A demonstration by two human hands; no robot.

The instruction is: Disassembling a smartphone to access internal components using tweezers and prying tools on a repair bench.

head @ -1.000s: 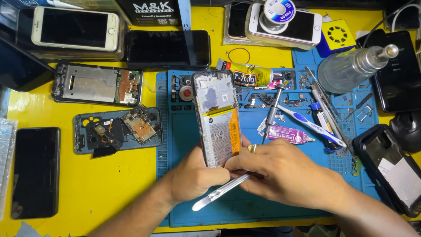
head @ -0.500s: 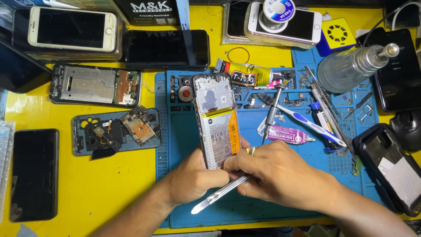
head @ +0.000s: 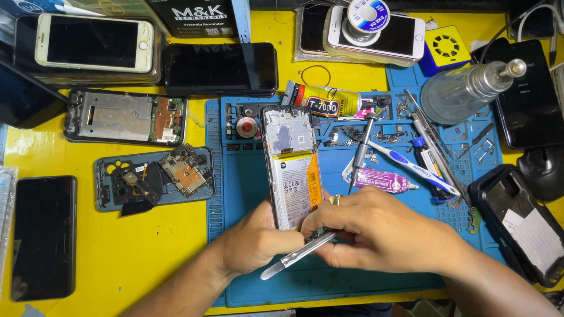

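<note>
A yellow table carries a blue work mat, and both hands rest on the mat's near part. Between them stands the opened phone, back cover off, its battery and circuit board showing, stretching away from the fingers toward the far edge of the mat. The left hand is closed around the phone's near end, thumb pressed on its edge. The right hand, a ring on one finger, is closed on a metal pry tool, whose flat tip lies just below the left hand while its other end meets the phone's bottom corner. Beyond the right hand lie a toothbrush, a pink tube and a screwdriver, all near but apart from it; farther off is a clear spray bottle. To the left of the left hand, well apart, sit two stripped phone frames and a dark phone lying face up.
</note>
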